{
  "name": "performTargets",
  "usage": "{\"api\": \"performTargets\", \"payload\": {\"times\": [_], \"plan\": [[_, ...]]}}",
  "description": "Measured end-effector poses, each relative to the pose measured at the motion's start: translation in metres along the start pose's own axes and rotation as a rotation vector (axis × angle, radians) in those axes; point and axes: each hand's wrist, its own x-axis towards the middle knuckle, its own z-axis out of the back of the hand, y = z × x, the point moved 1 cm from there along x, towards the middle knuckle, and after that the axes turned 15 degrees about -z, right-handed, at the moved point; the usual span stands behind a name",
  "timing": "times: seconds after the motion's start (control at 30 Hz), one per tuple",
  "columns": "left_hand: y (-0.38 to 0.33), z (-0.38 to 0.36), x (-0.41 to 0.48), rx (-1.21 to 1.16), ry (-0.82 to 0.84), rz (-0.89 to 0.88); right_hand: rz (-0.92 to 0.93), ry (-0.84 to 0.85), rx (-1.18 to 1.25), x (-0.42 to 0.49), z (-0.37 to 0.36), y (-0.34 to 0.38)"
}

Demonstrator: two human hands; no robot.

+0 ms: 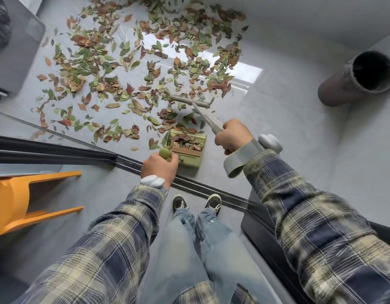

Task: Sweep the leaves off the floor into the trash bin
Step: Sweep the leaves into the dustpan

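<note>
Leaves: the leaves (132, 62) are scattered widely over the grey floor (288, 132), thickest ahead and to the left. A small batch is gathered in the pan.
Dustpan: a green long-handled dustpan (189, 148) is set on the floor just ahead of the feet, mouth towards the scatter and partly filled.
Broom: the grey broom head (189, 101) is laid on the floor just beyond the pan, at the near edge of the leaves, with the handle slanted back to the right.
Left hand: the left hand (160, 166) is curled round the dustpan's green handle knob, fingers clamped on it.
Right hand: the right hand (232, 136) is wrapped tightly round the broom handle.
Trash bin: a round brown trash bin (339, 88) with a dark liner is stood well apart to the right, near the wall.
Step in hand: leaves are judged to be drawn into the pan. Most are not yet collected.
Next move: a short pull of the broom head towards the pan mouth is called for, with the pan held flat to the floor. The bin is to be visited once the pan is full.
</note>
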Motion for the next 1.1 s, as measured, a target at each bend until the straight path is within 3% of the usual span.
{"api": "performTargets", "payload": {"times": [0.13, 0.2, 0.33, 0.57, 0.77, 1.1], "plan": [[0.006, -0.002, 0.011, 0.008, -0.011, -0.025, -0.073, 0.077, -0.066, 0.01, -0.02, 0.005], [0.008, -0.001, 0.015, 0.018, -0.003, -0.033, -0.152, 0.195, -0.038, 0.015, -0.029, -0.002], [0.011, 0.009, 0.024, 0.018, -0.023, -0.048, -0.384, 0.482, 0.271, 0.014, -0.043, -0.015], [0.011, 0.007, 0.021, 0.005, 0.003, -0.033, -0.146, 0.248, 0.204, 0.009, -0.014, 0.021], [0.015, 0.005, 0.024, 0.005, 0.013, -0.031, -0.062, 0.179, 0.122, 0.003, -0.01, 0.036], [0.015, 0.003, 0.026, 0.029, 0.015, -0.041, -0.07, 0.049, -0.453, -0.023, 0.02, 0.024]]}}
